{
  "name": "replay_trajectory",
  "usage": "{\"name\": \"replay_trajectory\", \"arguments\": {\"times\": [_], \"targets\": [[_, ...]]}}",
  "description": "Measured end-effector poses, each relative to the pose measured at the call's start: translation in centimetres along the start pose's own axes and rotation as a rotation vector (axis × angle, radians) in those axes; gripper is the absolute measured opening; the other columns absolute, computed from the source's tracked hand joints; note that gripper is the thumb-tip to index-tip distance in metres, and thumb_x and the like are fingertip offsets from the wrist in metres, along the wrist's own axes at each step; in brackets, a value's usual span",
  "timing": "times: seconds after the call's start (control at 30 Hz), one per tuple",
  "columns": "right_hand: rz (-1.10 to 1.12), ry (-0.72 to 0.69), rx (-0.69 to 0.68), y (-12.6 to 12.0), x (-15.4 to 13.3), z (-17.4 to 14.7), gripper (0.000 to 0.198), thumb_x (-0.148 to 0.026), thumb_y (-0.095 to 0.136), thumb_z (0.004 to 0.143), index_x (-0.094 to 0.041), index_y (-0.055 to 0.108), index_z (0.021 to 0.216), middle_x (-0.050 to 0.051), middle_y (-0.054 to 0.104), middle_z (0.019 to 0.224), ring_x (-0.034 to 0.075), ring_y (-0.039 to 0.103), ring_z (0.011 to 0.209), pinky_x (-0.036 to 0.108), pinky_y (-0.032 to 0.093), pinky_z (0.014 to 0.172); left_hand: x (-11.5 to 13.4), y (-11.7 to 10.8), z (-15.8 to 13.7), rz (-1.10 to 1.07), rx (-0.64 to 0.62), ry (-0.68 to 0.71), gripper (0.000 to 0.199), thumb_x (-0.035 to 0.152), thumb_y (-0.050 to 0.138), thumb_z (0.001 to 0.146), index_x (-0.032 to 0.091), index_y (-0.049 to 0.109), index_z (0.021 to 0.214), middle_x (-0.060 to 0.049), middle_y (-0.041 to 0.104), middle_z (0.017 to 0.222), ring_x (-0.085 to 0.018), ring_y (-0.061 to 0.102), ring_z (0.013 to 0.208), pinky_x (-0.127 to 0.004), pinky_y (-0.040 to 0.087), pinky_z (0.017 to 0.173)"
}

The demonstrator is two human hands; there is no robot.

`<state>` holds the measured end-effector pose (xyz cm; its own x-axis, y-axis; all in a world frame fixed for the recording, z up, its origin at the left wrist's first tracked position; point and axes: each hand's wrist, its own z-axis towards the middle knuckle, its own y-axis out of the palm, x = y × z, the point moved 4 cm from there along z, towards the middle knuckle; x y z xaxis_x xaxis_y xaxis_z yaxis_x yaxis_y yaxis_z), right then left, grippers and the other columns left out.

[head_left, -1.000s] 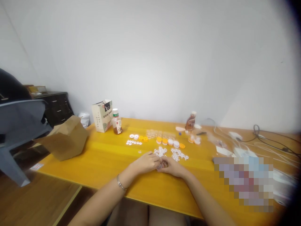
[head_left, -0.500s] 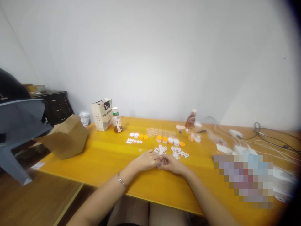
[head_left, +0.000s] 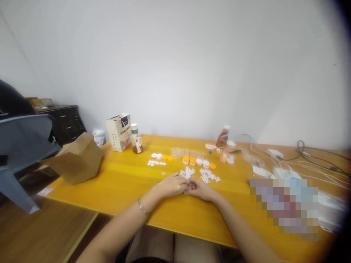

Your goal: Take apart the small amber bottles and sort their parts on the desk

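My left hand (head_left: 173, 184) and my right hand (head_left: 200, 189) meet over the table, fingertips together. Both are closed around something small and pale, mostly hidden by the fingers; its kind cannot be made out. Just beyond my fingers lies a heap of small white rings (head_left: 187, 172), with a second heap of white rings (head_left: 208, 176) to its right. Behind them stands a row of round orange and white caps (head_left: 192, 161). Further left are flat white and orange discs (head_left: 165, 157) and several small white pieces (head_left: 156, 163).
A paper bag (head_left: 117, 133) and a labelled bottle (head_left: 136, 139) stand at the back left, a brown bottle (head_left: 223, 137) at the back right. Clear round pieces (head_left: 186, 152) sit behind the caps. A brown paper bag (head_left: 79, 159) is at the left edge; cables (head_left: 315, 164) run along the right.
My hands stay together in nearly the same spot. The pale piece between the fingers shows less than before. Everything on the table keeps its place.
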<state>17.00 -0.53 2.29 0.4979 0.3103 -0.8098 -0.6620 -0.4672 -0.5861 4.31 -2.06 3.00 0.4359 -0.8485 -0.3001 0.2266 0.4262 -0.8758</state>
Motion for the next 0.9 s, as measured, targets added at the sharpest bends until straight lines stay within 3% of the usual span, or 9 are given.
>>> {"name": "replay_trajectory", "arguments": {"times": [0.53, 0.73, 0.83, 0.9], "targets": [[-0.008, -0.011, -0.012, 0.1, 0.5, 0.1, 0.02, -0.031, 0.064, 0.065, -0.018, 0.049, 0.071, -0.006, 0.04, 0.057, 0.009, 0.037, 0.055, 0.021, 0.028, 0.05, -0.8, -0.4, -0.1, -0.097, 0.005, -0.124, 0.02, 0.03, 0.041, 0.087, 0.017, 0.056, 0.08, -0.001, 0.055, 0.076, -0.012, 0.051, 0.073, -0.026, 0.031, 0.067], [-0.002, 0.022, -0.006, 0.0, 0.1, -0.3, 0.024, -0.034, 0.066, 0.064, -0.018, 0.052, 0.076, -0.006, 0.041, 0.059, 0.009, 0.038, 0.055, 0.021, 0.028, 0.05, -6.4, -1.9, -3.3, -0.125, 0.027, -0.481, 0.012, 0.019, 0.046, 0.08, 0.015, 0.057, 0.076, -0.003, 0.057, 0.077, -0.014, 0.05, 0.075, -0.025, 0.033, 0.067], [-0.016, 0.024, -0.013, 0.0, 0.0, -0.4, 0.023, -0.032, 0.065, 0.065, -0.018, 0.053, 0.078, -0.005, 0.041, 0.06, 0.009, 0.039, 0.056, 0.02, 0.028, 0.05, -8.5, -2.0, -5.0, -0.154, -0.074, -0.655, 0.009, 0.017, 0.05, 0.075, 0.014, 0.058, 0.076, -0.005, 0.059, 0.08, -0.016, 0.051, 0.076, -0.025, 0.035, 0.069], [-0.027, 0.02, -0.019, -0.1, 0.0, -0.4, 0.022, -0.031, 0.064, 0.066, -0.018, 0.053, 0.08, -0.005, 0.042, 0.061, 0.009, 0.039, 0.057, 0.02, 0.029, 0.05, -8.9, -1.6, -5.5, -0.169, -0.134, -0.699, 0.009, 0.018, 0.051, 0.073, 0.014, 0.059, 0.074, -0.006, 0.06, 0.08, -0.016, 0.052, 0.075, -0.026, 0.036, 0.069]]}}
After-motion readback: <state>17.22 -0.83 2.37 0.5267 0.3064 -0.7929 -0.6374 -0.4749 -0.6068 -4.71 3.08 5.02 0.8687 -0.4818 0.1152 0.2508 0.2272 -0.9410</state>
